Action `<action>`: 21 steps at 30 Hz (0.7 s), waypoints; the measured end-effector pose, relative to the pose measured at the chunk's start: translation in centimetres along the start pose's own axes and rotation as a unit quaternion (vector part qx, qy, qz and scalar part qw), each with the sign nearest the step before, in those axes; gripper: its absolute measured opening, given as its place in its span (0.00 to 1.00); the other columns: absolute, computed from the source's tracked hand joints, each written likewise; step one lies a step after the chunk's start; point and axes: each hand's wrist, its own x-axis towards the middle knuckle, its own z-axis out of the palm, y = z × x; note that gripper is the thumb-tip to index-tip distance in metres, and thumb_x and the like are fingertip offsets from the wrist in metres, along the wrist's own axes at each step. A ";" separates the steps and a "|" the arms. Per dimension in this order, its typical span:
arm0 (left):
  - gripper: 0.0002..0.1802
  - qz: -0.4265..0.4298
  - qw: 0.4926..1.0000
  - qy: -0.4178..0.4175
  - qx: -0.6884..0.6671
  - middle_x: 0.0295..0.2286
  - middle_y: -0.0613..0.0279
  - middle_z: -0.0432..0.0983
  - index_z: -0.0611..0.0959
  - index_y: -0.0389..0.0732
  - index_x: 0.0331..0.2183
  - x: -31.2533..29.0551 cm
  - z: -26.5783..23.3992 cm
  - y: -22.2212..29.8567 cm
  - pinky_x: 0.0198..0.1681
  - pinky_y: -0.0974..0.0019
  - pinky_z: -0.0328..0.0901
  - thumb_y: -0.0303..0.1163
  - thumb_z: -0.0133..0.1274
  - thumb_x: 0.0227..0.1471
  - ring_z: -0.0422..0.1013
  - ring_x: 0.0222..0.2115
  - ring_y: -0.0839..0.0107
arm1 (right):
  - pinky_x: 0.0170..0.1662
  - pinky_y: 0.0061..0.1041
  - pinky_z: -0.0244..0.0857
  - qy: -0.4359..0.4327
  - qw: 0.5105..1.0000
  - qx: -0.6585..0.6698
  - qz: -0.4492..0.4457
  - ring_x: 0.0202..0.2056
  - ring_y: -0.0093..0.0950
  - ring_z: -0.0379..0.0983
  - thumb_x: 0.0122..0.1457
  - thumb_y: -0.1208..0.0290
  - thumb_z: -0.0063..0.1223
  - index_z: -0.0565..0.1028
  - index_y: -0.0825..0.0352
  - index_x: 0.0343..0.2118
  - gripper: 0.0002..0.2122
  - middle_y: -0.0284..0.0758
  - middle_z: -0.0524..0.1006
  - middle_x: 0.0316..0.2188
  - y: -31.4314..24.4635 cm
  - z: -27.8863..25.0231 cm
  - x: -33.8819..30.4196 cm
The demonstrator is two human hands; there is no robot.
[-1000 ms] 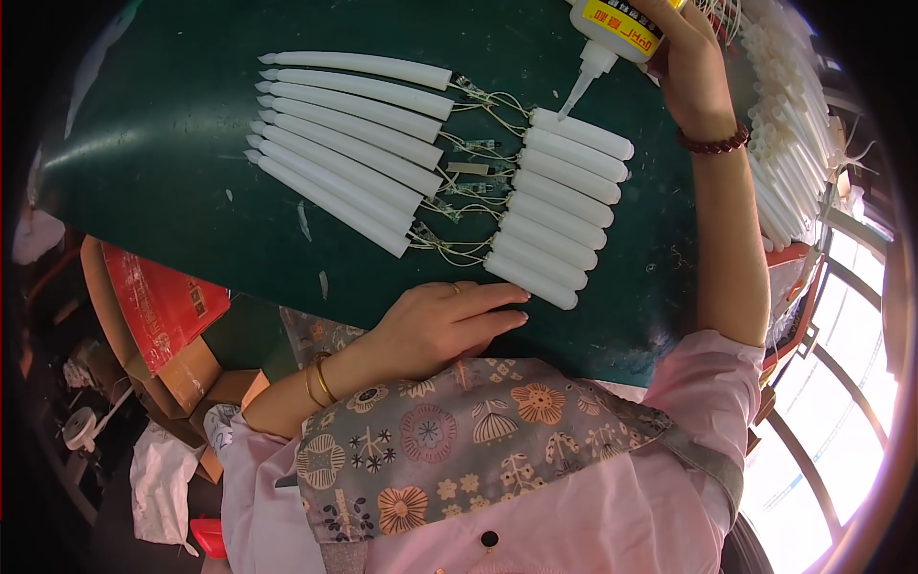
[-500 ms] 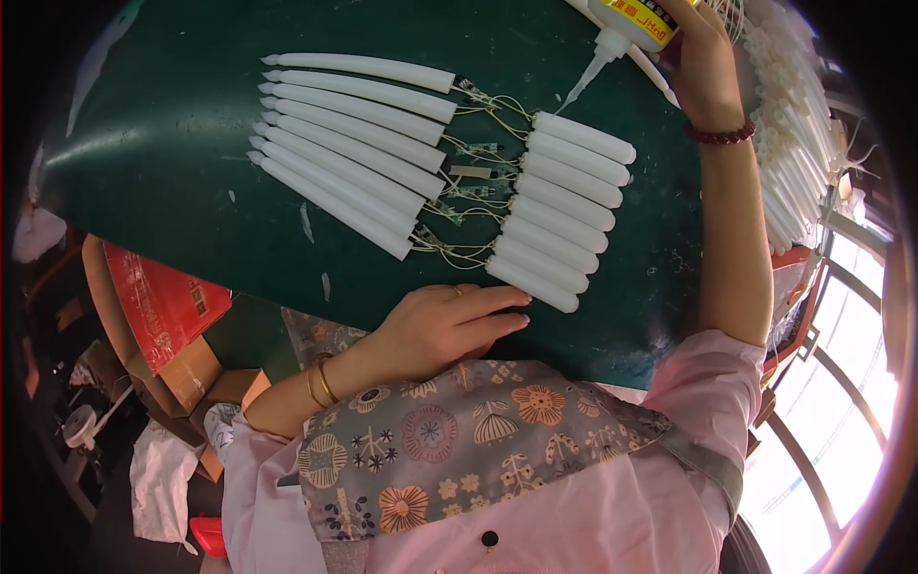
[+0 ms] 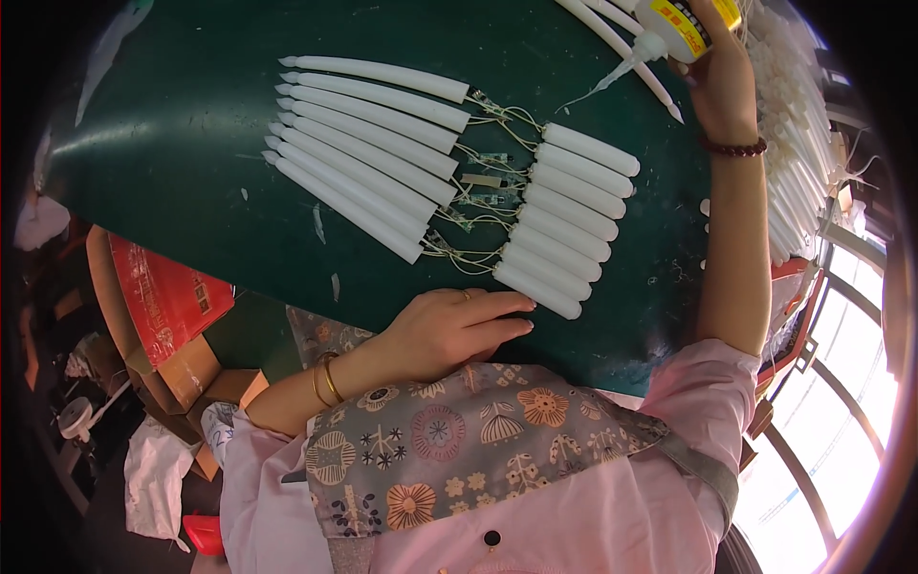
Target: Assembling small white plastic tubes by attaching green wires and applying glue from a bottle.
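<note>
My right hand (image 3: 724, 96) is closed around a white glue bottle (image 3: 677, 31) with a yellow label, tilted so its long nozzle points down and left. A thin strand trails from the nozzle tip, above and apart from the top short tube. Several white candle-shaped tubes (image 3: 368, 158) with pointed tips lie fanned in a row. Thin wires and small green circuit boards (image 3: 494, 200) link them to a row of short white rounded tubes (image 3: 564, 222). My left hand (image 3: 445, 332) lies with fingers stretched out, fingertips beside the nearest short tube; whether they touch it I cannot tell.
The dark green table (image 3: 191, 182) carries everything. Loose white candle tubes (image 3: 660, 93) lie under the bottle, and a large pile of them (image 3: 789, 158) fills the right side. A cardboard box (image 3: 186, 373) with red packaging (image 3: 167, 297) stands at the left, below the table edge.
My right hand has moved the glue bottle up and right, drawing the nozzle away from the top short tube. My left hand keeps its place beside the row.
</note>
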 end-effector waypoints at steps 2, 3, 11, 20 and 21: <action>0.19 -0.007 1.000 -0.014 -0.013 0.50 0.57 0.81 0.88 0.40 0.42 0.1 -0.2 0.2 0.32 0.69 0.73 0.23 0.66 0.43 0.80 0.32 0.68 | 0.22 0.13 0.65 0.019 1.000 0.024 -0.006 0.26 0.20 0.79 0.71 0.57 0.55 0.77 0.66 0.47 0.15 0.31 0.83 0.34 1.2 -2.4 1.2; 0.19 0.000 1.000 -0.015 -0.012 0.50 0.57 0.81 0.88 0.40 0.42 0.2 -0.2 0.4 0.32 0.69 0.73 0.23 0.66 0.43 0.80 0.32 0.68 | 0.23 0.16 0.65 0.003 1.000 0.002 -0.002 0.30 0.21 0.80 0.71 0.54 0.55 0.76 0.67 0.48 0.18 0.37 0.83 0.37 1.8 -5.4 2.2; 0.17 -0.004 1.000 0.006 0.007 0.49 0.60 0.81 0.88 0.41 0.41 -0.3 0.3 0.6 0.35 0.66 0.74 0.21 0.66 0.44 0.81 0.37 0.65 | 0.19 0.16 0.54 0.018 0.999 0.037 0.026 0.24 0.19 0.74 0.72 0.49 0.51 0.74 0.65 0.50 0.20 0.39 0.84 0.37 2.4 -3.6 -1.8; 0.20 -0.019 1.000 0.003 0.003 0.48 0.60 0.81 0.88 0.43 0.42 0.0 0.1 0.9 0.39 0.63 0.76 0.18 0.65 0.45 0.81 0.39 0.62 | 0.21 0.14 0.52 0.021 0.992 -0.120 -0.019 0.21 0.13 0.69 0.67 0.47 0.58 0.78 0.69 0.46 0.24 0.32 0.82 0.30 2.2 -3.5 -0.7; 0.20 -0.020 1.000 0.004 0.004 0.48 0.60 0.81 0.88 0.43 0.42 0.0 0.0 0.9 0.39 0.63 0.76 0.18 0.65 0.45 0.81 0.39 0.62 | 0.21 0.15 0.52 0.002 0.993 -0.111 -0.031 0.21 0.13 0.69 0.67 0.48 0.58 0.79 0.69 0.47 0.23 0.32 0.82 0.30 2.1 -2.9 -1.0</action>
